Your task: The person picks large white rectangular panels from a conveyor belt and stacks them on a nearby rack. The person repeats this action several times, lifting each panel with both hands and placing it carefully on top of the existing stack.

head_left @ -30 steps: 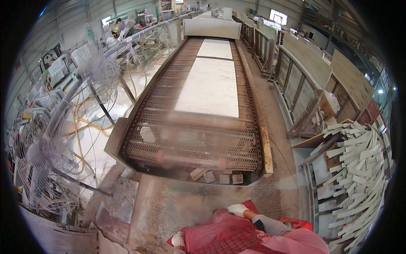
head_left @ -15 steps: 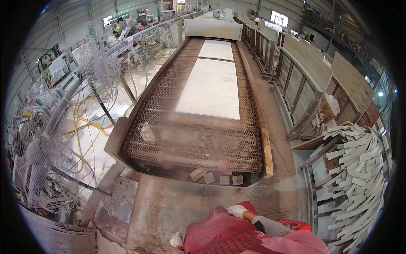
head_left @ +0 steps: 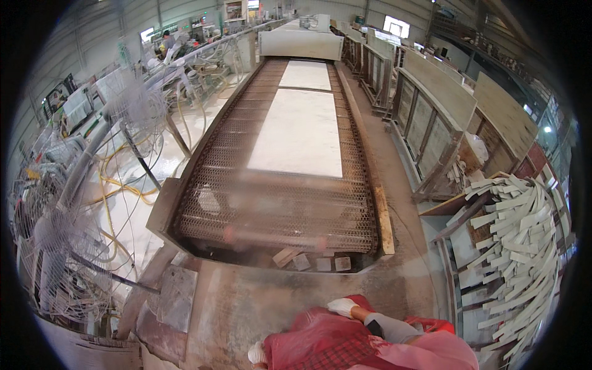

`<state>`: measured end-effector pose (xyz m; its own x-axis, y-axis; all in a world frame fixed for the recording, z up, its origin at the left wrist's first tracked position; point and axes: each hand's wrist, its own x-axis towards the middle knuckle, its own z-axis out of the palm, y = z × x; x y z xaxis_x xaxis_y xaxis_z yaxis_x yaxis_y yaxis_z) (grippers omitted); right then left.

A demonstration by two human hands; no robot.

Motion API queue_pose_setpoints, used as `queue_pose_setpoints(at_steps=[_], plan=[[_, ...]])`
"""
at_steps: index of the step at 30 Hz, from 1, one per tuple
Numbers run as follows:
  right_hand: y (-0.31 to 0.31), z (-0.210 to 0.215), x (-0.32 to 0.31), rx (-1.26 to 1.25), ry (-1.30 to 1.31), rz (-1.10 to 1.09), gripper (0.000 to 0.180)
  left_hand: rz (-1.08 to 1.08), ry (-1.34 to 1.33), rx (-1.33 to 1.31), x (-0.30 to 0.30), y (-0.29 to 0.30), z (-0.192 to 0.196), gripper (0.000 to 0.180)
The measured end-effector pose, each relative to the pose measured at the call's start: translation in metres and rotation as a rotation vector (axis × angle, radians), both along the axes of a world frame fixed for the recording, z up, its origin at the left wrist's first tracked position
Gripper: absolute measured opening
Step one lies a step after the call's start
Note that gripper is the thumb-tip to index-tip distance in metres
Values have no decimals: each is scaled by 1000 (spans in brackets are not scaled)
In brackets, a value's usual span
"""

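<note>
My right hand (head_left: 343, 307), in a white glove, lies on the red apron (head_left: 302, 333) over my lap, fingers stretched toward the left, holding nothing that I can see. At the apron's left edge is my left hand (head_left: 257, 353), also white-gloved; the apron and the glove's small size hide its fingers. In front of me a brown mesh conveyor belt (head_left: 277, 219) carries a large pale slab (head_left: 299, 135) and a smaller pale slab (head_left: 306, 74) farther along. Both hands are well apart from the belt and slabs.
A white machine housing (head_left: 301, 46) spans the belt's far end. Small blocks (head_left: 301, 262) lie below its near end. To the left stand wire-cage fans (head_left: 71, 253) and yellow hoses (head_left: 111, 179). On the right are racked slabs (head_left: 425, 123) and a heap of pale strips (head_left: 518, 240).
My view has turned slightly to the right, so the scene sits a little farther left. Both hands stay in nearly the same place on the apron.
</note>
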<state>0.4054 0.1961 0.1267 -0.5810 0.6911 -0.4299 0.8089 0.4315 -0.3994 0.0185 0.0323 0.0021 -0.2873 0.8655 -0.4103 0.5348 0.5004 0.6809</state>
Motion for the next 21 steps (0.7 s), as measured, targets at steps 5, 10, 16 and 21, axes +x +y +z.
queue_pose_setpoints(at_steps=[5,10,16,21], plan=[[19,15,-9,-43,-82,-72,35,-8,82,16,-5,2,-2,23],[47,51,-24,-22,104,-231,45,1011,-955,6,-7,31,25,24],[79,158,-50,-244,889,-715,39,702,-642,266,-19,126,129,25],[127,208,-46,-382,999,-960,42,439,-692,561,-3,208,231,21]])
